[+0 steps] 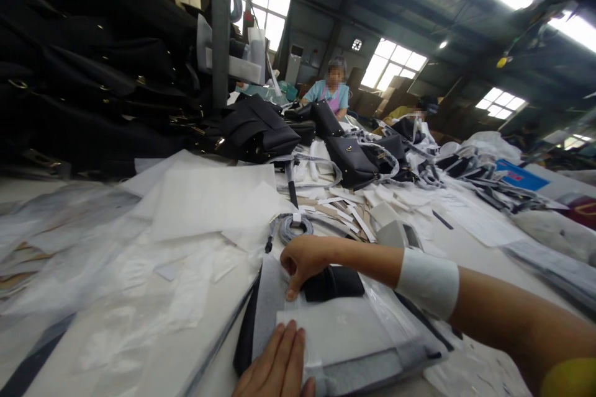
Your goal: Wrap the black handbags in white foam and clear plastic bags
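A black handbag point(244, 335) lies flat in front of me, its edges covered with grey wrapping point(363, 372). Over its middle lies a white sheet point(342, 325) with clear film around it. My left hand point(279, 363) rests flat on the near left part of this sheet, fingers stretched out. Above it, my right hand point(305, 263) is closed, thumb and fingertips pressed down by the sheet's upper left corner; what they pinch looks like clear film, but I cannot be sure. A black flap point(333, 283) shows beside the right hand. Just beyond lies a coiled grey-wrapped strap point(296, 228).
White sheets point(214, 201) and clear plastic point(93, 248) cover the table's left side. Paper strips point(347, 214) and a grey dispenser-like object point(398, 234) lie beyond my right arm. Black bags point(261, 130) are piled behind. A co-worker point(328, 96) sits across.
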Tool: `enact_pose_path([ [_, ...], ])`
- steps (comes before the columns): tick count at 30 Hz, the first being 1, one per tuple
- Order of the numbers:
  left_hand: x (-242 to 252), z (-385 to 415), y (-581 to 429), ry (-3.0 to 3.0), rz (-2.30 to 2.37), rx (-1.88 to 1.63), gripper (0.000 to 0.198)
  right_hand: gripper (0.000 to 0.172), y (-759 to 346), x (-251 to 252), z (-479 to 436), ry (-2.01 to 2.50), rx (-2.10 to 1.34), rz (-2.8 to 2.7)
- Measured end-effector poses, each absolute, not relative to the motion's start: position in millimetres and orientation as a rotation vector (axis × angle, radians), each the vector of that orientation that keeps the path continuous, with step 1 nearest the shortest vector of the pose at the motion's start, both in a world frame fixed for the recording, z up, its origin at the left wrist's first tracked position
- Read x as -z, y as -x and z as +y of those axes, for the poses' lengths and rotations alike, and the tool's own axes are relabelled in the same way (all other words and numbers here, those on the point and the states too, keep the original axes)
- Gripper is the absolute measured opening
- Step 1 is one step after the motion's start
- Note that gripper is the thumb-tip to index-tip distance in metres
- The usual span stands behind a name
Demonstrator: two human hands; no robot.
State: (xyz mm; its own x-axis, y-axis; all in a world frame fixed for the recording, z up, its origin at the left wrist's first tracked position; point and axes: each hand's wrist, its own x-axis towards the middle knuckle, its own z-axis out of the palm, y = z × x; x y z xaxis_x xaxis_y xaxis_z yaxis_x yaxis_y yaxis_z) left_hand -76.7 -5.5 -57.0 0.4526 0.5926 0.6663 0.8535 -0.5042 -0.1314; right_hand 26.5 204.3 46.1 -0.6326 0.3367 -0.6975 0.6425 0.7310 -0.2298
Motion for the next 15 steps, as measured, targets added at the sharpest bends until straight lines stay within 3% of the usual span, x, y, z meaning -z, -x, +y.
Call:
enact_pose_path([
  [10,48,-11,71,2.286,-1.301,0.756,0.041,0.034,-33,-35,222,-0.764,0.845,2.375],
  [15,23,-20,65,2.292,-1.425,0.798,0.04,0.018,-42,-44,207,-0.886,0.893,2.527],
])
